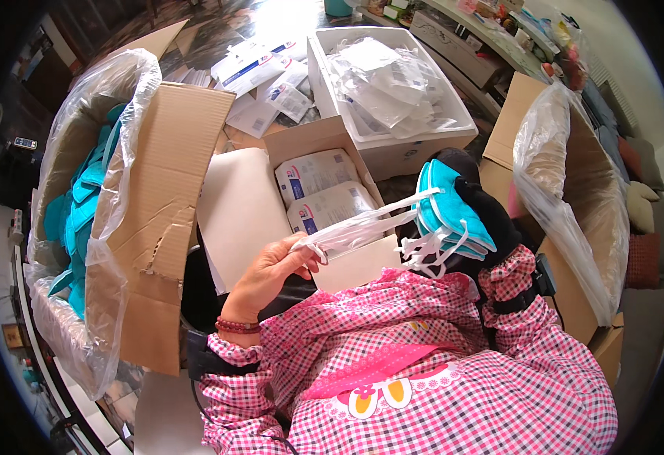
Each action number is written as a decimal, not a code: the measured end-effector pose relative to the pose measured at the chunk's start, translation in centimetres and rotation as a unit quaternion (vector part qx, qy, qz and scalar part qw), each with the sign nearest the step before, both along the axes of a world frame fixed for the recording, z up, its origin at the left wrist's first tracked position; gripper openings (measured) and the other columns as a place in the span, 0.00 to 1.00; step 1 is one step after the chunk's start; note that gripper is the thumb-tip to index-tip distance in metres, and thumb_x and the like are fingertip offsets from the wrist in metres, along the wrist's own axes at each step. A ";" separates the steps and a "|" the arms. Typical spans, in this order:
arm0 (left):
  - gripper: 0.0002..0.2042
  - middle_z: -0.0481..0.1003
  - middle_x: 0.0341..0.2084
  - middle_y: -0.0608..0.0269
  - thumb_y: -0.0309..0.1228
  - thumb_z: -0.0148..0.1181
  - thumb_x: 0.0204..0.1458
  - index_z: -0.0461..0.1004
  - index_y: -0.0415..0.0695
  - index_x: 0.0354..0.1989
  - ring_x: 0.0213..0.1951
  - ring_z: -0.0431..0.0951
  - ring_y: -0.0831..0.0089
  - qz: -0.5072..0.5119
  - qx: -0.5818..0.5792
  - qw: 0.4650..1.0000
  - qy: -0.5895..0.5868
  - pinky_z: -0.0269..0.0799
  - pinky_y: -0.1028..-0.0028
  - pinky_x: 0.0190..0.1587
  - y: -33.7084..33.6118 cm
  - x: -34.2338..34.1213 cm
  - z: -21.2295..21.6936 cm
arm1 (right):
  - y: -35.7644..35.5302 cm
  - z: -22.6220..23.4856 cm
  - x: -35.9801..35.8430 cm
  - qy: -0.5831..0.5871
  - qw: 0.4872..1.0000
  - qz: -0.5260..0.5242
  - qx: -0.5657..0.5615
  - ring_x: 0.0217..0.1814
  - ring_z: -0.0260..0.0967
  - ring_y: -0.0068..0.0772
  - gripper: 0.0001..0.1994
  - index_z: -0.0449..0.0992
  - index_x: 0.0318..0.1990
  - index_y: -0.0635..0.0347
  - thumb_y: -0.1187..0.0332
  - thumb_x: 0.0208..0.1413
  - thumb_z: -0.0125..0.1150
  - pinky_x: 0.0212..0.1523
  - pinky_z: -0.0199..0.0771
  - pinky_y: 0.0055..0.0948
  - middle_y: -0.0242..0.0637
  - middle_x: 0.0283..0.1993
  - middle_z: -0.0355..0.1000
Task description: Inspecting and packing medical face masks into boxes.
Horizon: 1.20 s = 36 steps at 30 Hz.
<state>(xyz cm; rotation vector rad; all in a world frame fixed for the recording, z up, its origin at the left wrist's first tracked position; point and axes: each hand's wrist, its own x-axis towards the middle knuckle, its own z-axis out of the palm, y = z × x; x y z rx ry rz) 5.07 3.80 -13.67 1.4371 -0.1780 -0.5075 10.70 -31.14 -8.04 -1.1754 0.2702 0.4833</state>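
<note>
One smock (453,390) nearest; left hand (264,274) pinches straps (366,229), right hand (499,221) clutches perhaps four masks (450,203); two boxed packs (320,173).

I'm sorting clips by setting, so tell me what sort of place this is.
Probably a home's living room doubling as a workspace: cushions at right, a cluttered cabinet at the back, and a box of teal masks at left.

I see blue-and-red label print on two white packets (336,206) in the open carton (362,264), similar blue-banded print on loose white packets (250,73) behind it, finer lettering too small for me to read
</note>
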 end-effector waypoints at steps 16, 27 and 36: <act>0.39 0.70 0.59 0.47 0.30 0.72 0.45 0.57 0.42 0.66 0.60 0.71 0.53 0.022 0.033 0.938 -0.343 0.67 0.62 0.62 -7.3 1.8 2.1 | 2.4 5.1 -1.4 -0.133 0.970 0.129 -0.159 0.37 0.78 0.30 0.16 0.78 0.48 0.63 0.60 0.60 0.63 0.42 0.81 0.30 0.36 0.38 0.79; 0.05 0.70 0.26 0.52 0.29 0.51 0.64 0.68 0.41 0.37 0.31 0.74 0.55 -0.049 0.217 0.935 -0.275 0.69 0.62 0.35 -3.8 -0.1 -0.2 | -2.5 7.2 -0.8 -0.071 0.990 -0.010 -0.120 0.33 0.78 0.27 0.13 0.77 0.46 0.62 0.62 0.64 0.59 0.36 0.83 0.29 0.34 0.35 0.78; 0.11 0.72 0.26 0.57 0.31 0.47 0.68 0.71 0.40 0.34 0.28 0.72 0.65 -0.047 0.113 0.977 -0.174 0.69 0.67 0.31 -3.6 -1.5 0.6 | -3.4 4.9 -0.4 -0.088 0.963 0.024 -0.254 0.34 0.78 0.29 0.12 0.76 0.46 0.64 0.63 0.63 0.60 0.38 0.83 0.30 0.36 0.35 0.78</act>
